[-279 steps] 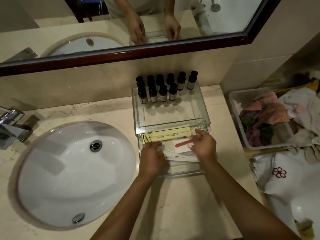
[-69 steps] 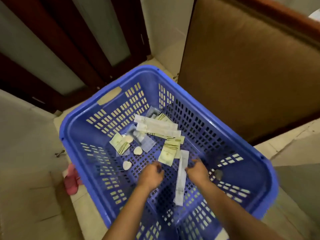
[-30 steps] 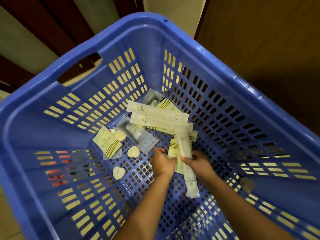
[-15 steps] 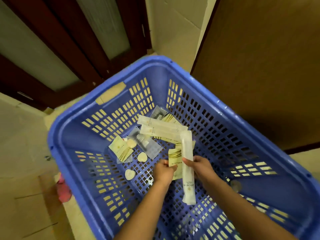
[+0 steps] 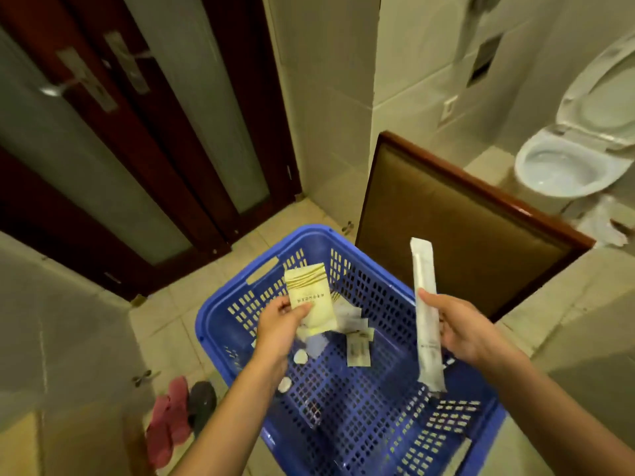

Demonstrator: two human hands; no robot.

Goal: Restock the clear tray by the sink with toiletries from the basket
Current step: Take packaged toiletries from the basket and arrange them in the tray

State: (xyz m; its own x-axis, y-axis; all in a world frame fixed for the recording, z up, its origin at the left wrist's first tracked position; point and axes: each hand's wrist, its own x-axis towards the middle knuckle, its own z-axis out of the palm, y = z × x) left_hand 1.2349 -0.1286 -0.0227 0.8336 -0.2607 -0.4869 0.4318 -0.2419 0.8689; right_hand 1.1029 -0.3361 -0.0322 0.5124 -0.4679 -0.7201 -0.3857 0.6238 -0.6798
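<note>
A blue slotted basket (image 5: 220, 324) stands on the tiled floor below me. My left hand (image 5: 280, 324) pinches a pale yellow striped sachet (image 5: 311, 297) above the basket's left half. My right hand (image 5: 464, 329) grips a long white wrapped packet (image 5: 426, 314), held upright over the basket's right side. Several more sachets (image 5: 357, 345) and small heart-shaped soaps (image 5: 300, 356) lie on the basket floor between my hands. The clear tray and the sink are out of view.
Dark wooden doors with frosted glass (image 5: 147, 139) stand at the left. A brown framed panel (image 5: 457, 235) leans behind the basket. A white toilet (image 5: 570, 163) sits at the right. Pink and dark slippers (image 5: 178, 410) lie on the floor at lower left.
Both hands have risen out of the basket, each with its item. My view has lifted, so the doors and the toilet show now.
</note>
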